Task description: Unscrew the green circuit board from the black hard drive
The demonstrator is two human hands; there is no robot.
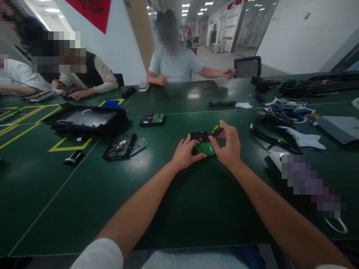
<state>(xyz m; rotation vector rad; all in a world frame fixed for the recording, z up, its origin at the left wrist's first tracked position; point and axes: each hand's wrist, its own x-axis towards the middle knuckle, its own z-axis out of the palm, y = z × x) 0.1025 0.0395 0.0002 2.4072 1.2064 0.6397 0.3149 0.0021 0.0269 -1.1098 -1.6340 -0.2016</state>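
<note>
A hard drive (206,148) lies on the green table in front of me, its green circuit board facing up. My left hand (186,152) grips the drive's left side, with the thumb along the near edge and the fingers at the far side. In my right hand (229,145) is a screwdriver (217,130) with a black and yellow handle, held in the fingers above the drive's right part. The screwdriver's tip is hidden or too small to make out. To the left lie another drive body (119,146) and a loose circuit board (139,146).
Further off sit another hard drive (153,119) and black trays (86,119). On the right are coiled cables (288,110), a white and blue glove (304,138) and a grey metal box (339,129). A person (176,61) sits opposite; others work at the left.
</note>
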